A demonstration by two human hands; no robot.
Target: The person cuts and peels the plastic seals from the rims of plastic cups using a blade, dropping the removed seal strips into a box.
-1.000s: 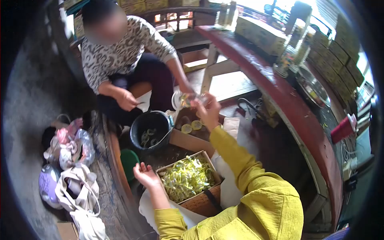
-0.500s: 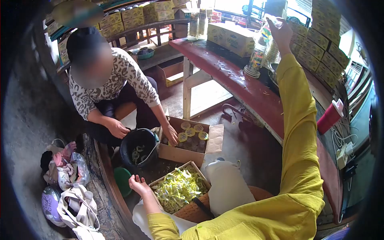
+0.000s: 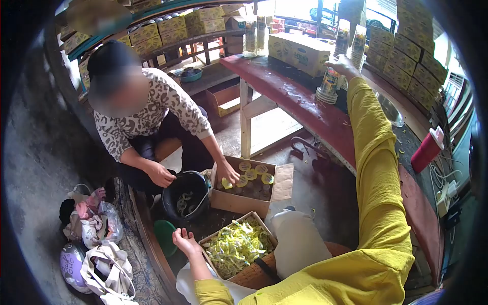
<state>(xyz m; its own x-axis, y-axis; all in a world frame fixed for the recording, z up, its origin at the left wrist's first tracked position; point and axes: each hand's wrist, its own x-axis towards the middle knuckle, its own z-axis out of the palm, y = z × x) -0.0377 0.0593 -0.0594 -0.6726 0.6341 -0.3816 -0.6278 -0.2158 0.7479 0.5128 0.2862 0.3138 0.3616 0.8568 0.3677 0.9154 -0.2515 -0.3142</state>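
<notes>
My right hand (image 3: pixel 345 67) reaches out to the far side of the red table, its fingers closed round a tall stack of printed plastic cups (image 3: pixel 329 84) that stands upright there. Another cup stack (image 3: pixel 358 41) rises just behind the hand. My left hand (image 3: pixel 186 242) is palm up with loosely bent fingers and holds nothing. It hovers beside a cardboard box (image 3: pixel 273 235) full of yellow-green wrapper strips (image 3: pixel 239 246), near my lap.
A co-worker's hand (image 3: pixel 227 173) is in a carton (image 3: pixel 239 202) of lidded cups, beside a black bucket (image 3: pixel 179 211). A lemon carton (image 3: pixel 297 51) sits on the red table (image 3: pixel 305 109). A red tumbler (image 3: pixel 427 151) stands right; bags (image 3: pixel 107 269) lie left.
My right hand has come down from the top of the cup stack to grip lower on it. My left hand stays palm up. The view has shifted slightly.
</notes>
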